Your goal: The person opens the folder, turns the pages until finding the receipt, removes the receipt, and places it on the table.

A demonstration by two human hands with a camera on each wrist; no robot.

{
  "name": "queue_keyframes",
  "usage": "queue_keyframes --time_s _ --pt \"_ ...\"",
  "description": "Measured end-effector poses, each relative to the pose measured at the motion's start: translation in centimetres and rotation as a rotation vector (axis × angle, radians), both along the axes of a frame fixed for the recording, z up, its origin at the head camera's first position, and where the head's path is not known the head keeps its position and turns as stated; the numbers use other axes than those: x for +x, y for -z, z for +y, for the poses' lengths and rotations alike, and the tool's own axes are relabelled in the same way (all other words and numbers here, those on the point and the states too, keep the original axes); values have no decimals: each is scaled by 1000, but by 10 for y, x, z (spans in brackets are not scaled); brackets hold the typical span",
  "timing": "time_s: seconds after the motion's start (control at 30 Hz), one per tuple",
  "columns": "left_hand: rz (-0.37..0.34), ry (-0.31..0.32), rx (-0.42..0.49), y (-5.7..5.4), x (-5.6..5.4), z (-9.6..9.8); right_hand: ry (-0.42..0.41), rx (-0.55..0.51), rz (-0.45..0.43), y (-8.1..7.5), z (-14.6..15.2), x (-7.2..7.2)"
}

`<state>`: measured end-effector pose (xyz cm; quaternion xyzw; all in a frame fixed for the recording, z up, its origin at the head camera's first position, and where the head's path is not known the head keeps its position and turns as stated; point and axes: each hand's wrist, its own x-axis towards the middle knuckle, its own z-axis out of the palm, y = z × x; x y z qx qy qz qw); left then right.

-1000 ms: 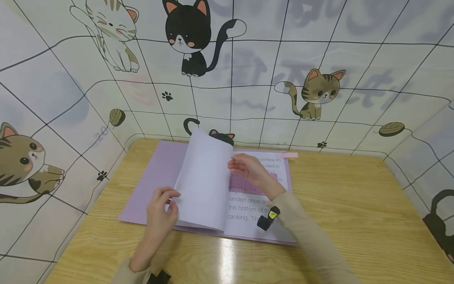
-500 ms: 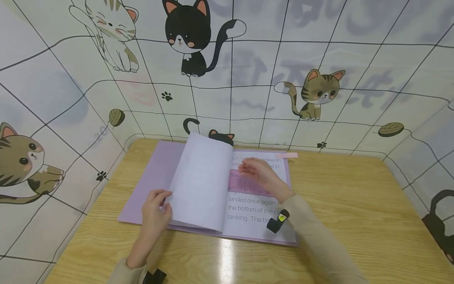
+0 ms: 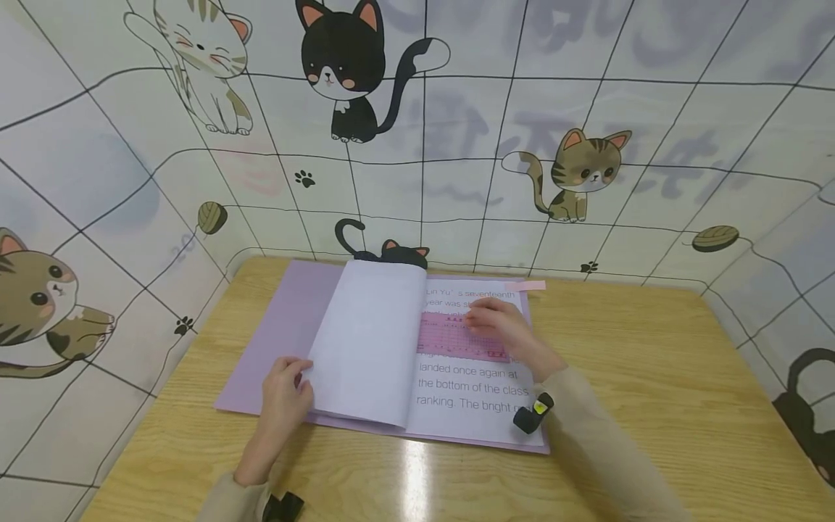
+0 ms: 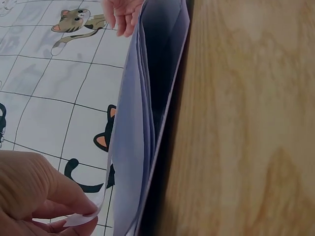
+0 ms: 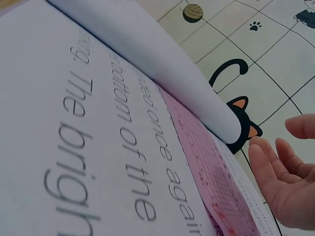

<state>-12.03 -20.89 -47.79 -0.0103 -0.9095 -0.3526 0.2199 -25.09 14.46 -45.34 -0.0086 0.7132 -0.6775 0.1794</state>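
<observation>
An open book with a purple cover (image 3: 287, 326) lies on the table. Its lifted white page (image 3: 365, 341) curves over to the left, blank side up. My left hand (image 3: 285, 391) pinches that page's left edge between thumb and fingers; the left wrist view shows the pinched paper (image 4: 83, 218) bending. On the printed right-hand page (image 3: 470, 420) rests a pink slip (image 3: 443, 339) printed with a fine grid. Over the slip's right part hovers my right hand (image 3: 512, 335), fingers loosely bent and apart from the page in the right wrist view, holding nothing.
A pale pink tab (image 3: 531, 286) sticks out at the book's upper right corner. The wooden table (image 3: 626, 377) extends on both sides. Behind it stands a wall sheet (image 3: 470, 181) with cat drawings and grid lines.
My left hand has drawn the page edge left and down, so the page lies flatter. My right hand has moved right, off the page's edge, uncovering more of the pink slip and text.
</observation>
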Motion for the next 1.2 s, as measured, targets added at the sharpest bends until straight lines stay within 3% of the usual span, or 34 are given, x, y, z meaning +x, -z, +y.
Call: queue_keyframes --time_s 0.13,0.33,0.47,0.63,0.87,1.03,1.2 --pt "-68 4 -8 3 -2 -1 -10 109 66 3 13 0" --pt "-112 8 -40 9 -5 -5 -57 341 194 8 26 -1" --pt "-145 18 -46 11 -6 -6 -70 397 250 10 29 0" --pt "-204 29 -45 13 -6 -7 -48 425 259 12 31 2" --pt "-166 51 -46 18 -8 -8 -45 516 277 19 36 0" --pt "-295 48 -61 10 -9 -8 -75 593 270 20 38 0" --pt "-320 41 -83 9 -10 -8 -113 635 252 21 38 -2"
